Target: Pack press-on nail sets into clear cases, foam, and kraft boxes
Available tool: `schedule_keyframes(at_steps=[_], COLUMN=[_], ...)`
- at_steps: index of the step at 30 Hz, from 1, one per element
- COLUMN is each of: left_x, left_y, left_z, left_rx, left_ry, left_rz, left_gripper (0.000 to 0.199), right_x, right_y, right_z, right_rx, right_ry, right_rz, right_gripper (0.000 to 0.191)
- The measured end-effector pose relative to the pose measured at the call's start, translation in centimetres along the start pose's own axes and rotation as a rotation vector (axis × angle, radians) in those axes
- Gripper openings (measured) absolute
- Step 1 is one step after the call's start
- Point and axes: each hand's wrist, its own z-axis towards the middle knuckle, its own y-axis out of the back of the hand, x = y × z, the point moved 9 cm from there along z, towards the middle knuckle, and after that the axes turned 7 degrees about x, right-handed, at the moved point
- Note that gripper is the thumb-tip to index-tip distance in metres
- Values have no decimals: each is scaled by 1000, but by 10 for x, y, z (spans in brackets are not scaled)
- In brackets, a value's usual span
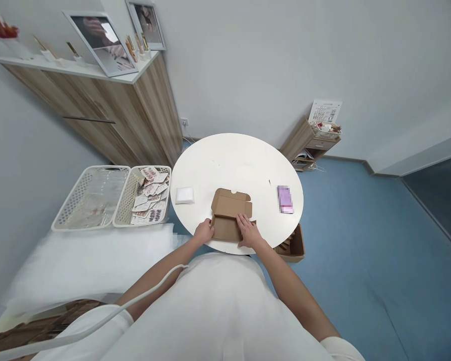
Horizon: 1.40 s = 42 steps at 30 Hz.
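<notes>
A brown cardboard mailer box (227, 228) lies at the near edge of the round white table (233, 160), its lid (231, 204) folded back away from me. No contents show in its tray. My left hand (204, 232) grips the box's left side wall, fingers closed around it. On the right, my right hand (249, 231) holds the other side wall, with its fingers reaching over the inside corner near the lid's fold. Left of the box is a small stack of white sheets or pouches (185, 195).
A purple packet (285, 199), partly blurred, lies at the table's right. Left stand two white baskets, one with clear bags (93, 200), one with printed cards (150, 198). A cardboard carton (296, 245) sits on the floor at right. White sheeting (97, 260) covers the near left.
</notes>
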Motion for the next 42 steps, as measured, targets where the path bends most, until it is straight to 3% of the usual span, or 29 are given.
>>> schedule_keyframes(at_steps=[8, 13, 16, 19, 23, 29, 33, 35, 39, 42], left_x=[-3, -10, -18, -21, -24, -23, -25, -26, -25, -25], left_y=[3, 10, 11, 9, 7, 0, -2, -2, -2, -2], left_z=[-7, -22, -22, -12, -4, -4, -5, -5, -5, -4], left_rx=[-23, -78, -23, 78, 156, 163, 164, 177, 189, 186], left_ry=[-8, -198, -325, -341, -386, -375, -379, -370, -358, -368], left_rz=[43, -48, -9, 60, 109, 123, 110, 103, 105, 103], left_gripper=[31, 73, 100, 116, 126, 127, 128, 128, 128, 129], right_x=[2, 1, 1, 1, 2, -1, -36, -60, -75, -69], right_y=[0, 1, 0, 1, 1, 6, 17, 10, -29, -41], right_z=[-5, -4, -4, -2, -1, -10, -33, -46, -58, -57], right_rx=[-9, -22, -1, 12, 12, -34, -248, -284, -84, -24], right_ry=[26, 25, 39, 56, 63, 65, -71, -182, -282, -299], right_rz=[62, 88, 113, 104, 100, 139, 388, 625, 1231, 1467], right_gripper=[119, 116, 119, 120, 120, 117, 99, 96, 93, 88])
